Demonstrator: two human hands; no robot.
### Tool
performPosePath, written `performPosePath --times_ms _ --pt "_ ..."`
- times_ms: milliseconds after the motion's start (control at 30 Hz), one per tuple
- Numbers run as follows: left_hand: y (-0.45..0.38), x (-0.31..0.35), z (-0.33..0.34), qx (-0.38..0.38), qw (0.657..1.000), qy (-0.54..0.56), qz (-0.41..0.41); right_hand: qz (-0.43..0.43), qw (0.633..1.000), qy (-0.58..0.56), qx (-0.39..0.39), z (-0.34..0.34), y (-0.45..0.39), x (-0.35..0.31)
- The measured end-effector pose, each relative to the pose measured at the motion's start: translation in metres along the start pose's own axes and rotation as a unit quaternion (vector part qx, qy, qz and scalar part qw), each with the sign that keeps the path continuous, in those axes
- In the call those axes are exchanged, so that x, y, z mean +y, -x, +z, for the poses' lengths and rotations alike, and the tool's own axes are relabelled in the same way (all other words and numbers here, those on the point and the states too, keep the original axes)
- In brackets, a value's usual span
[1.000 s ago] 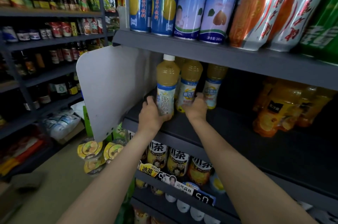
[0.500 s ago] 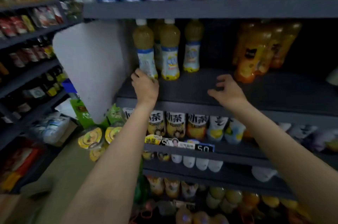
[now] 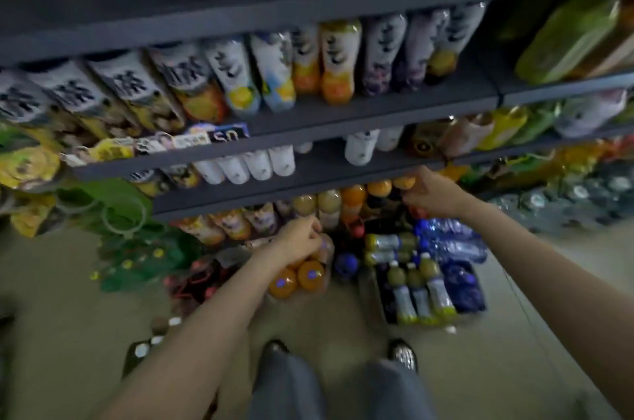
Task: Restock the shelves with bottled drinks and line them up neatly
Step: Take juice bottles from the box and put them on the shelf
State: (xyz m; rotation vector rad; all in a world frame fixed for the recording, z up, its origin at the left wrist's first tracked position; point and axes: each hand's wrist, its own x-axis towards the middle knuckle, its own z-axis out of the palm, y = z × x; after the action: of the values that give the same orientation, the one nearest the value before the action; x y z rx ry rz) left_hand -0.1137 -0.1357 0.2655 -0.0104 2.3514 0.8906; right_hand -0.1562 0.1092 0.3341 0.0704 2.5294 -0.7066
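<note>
Dark grey metal shelves (image 3: 343, 117) across the upper half, seen from above, badly blurred by motion. Tea bottles (image 3: 338, 62) with white labels and black brush lettering packed in a row on the upper tier, leaning in the wide-angle view; white-capped bottles (image 3: 259, 163) on the tier beneath; price tags (image 3: 192, 139) clipped along a shelf edge at left.

Down on the beige floor (image 3: 85, 299), stock waiting in packs: orange-drink bottles (image 3: 296, 279) in clear shrink-wrap near the middle, a flat pack of yellow-green bottles with blue-white labels (image 3: 420, 289) lying to their right, blue-wrapped water bottles (image 3: 449, 241) just behind those. More orange and amber bottles (image 3: 353, 196) standing under the lowest shelf lip.

Left hand (image 3: 300, 241) reaching down over the top of the orange-drink pack, fingers curled at the wrap or bottle tops; too smeared to tell whether anything is actually gripped. Right hand (image 3: 430, 196) out at the lowest shelf edge, fingers bent beside an orange bottle cap there; grip likewise impossible to make out. Both forearms bare, stretched forward from the bottom corners.

Grey trousers (image 3: 284, 385) and two dark shoes (image 3: 403, 354) at bottom centre, toes pointing at the packs. Green bagged goods (image 3: 123, 210) hanging at left, beside the shelf end.
</note>
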Motion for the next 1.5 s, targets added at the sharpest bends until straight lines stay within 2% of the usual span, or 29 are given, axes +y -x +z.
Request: performPosePath --times_ms 67,167,267,333,433,533,667,800,900,1033,1100,1167,1233,1300,1367,1433,1500 --pt "-0.014 0.001 0.036 -0.033 0.997 -0.029 -0.057 0.055 0.998 0.003 -0.042 0.020 -0.008 0.073" --pt "-0.044 0.016 0.092 -0.019 0.991 -0.018 -0.133 0.126 0.989 -0.021 -0.075 0.052 -0.025 0.174" --pt "-0.084 0.034 0.152 -0.027 0.991 0.035 -0.123 0.188 0.977 -0.048 -0.087 0.088 -0.043 0.237" --pt "-0.112 0.044 0.195 -0.053 0.989 0.059 -0.127 0.194 0.976 -0.065 -0.076 0.121 -0.066 0.271" --pt "-0.156 0.043 0.264 -0.090 0.986 0.070 -0.119 0.204 0.973 -0.038 -0.104 0.178 -0.097 0.312" --pt "-0.194 0.019 0.322 -0.091 0.986 0.058 -0.130 0.248 0.964 -0.017 -0.089 0.237 -0.126 0.367" --pt "-0.227 -0.027 0.389 -0.054 0.976 0.117 -0.175 0.294 0.952 -0.036 -0.078 0.310 -0.150 0.429" --pt "-0.227 -0.057 0.420 -0.016 0.955 0.160 -0.247 0.294 0.955 -0.015 -0.037 0.327 -0.157 0.447" --pt "-0.222 -0.052 0.425 -0.044 0.929 0.243 -0.276 0.283 0.952 -0.109 -0.043 0.315 -0.148 0.436" --pt "-0.220 -0.037 0.417 -0.091 0.862 0.416 -0.277 0.169 0.951 -0.217 -0.140 0.307 -0.115 0.386" --pt "-0.216 -0.040 0.412 -0.053 0.838 0.470 -0.272 0.099 0.939 -0.249 -0.214 0.309 -0.109 0.367" --pt "-0.207 -0.055 0.406 0.020 0.824 0.492 -0.281 0.070 0.920 -0.291 -0.252 0.315 -0.118 0.367" --pt "-0.201 -0.079 0.402 0.094 0.824 0.480 -0.287 0.114 0.932 -0.271 -0.210 0.330 -0.139 0.378" --pt "-0.195 -0.104 0.398 0.146 0.826 0.456 -0.296 0.150 0.964 -0.152 -0.157 0.358 -0.159 0.389" --pt "-0.190 -0.126 0.394 0.159 0.840 0.424 -0.299 0.189 0.972 -0.060 -0.128 0.391 -0.171 0.384" --pt "-0.184 -0.141 0.392 0.155 0.859 0.394 -0.289 0.242 0.967 -0.024 -0.078 0.419 -0.177 0.375" --pt "-0.179 -0.148 0.392 0.149 0.870 0.375 -0.283 0.259 0.965 -0.016 -0.033 0.425 -0.179 0.370"
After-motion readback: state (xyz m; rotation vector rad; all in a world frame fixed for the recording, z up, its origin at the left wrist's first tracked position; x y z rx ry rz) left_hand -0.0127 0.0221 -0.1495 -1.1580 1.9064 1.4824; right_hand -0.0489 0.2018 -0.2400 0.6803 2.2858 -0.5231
